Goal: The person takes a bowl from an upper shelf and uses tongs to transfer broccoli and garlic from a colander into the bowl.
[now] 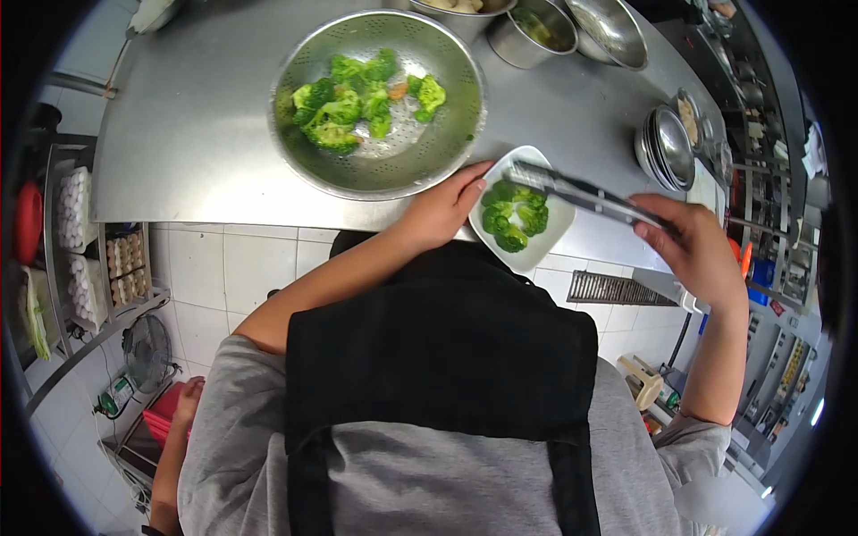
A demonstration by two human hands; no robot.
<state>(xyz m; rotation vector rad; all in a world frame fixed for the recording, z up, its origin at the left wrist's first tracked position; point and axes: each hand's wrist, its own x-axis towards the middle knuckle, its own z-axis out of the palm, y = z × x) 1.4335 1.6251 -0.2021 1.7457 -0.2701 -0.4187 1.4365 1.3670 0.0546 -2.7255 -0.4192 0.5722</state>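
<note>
My left hand [444,207] grips the left rim of a small white square dish [555,234] at the table's front edge. Several green broccoli florets [512,234] lie in the dish. In my right hand [702,246] is a pair of metal tongs with dark handles [594,194]; their tips are over the dish's far side, near the florets. I cannot tell whether the tips touch any broccoli. Beyond my left hand stands a large perforated steel colander [295,147], with more broccoli [344,107] and small orange-brown pieces inside.
The steel table [197,134] carries metal pots [527,54] at the back and stacked steel bowls [666,147] on the right. Egg trays [76,210] fill a shelf at left, above a black fan [147,351]. Another person's arm [174,447] shows at lower left.
</note>
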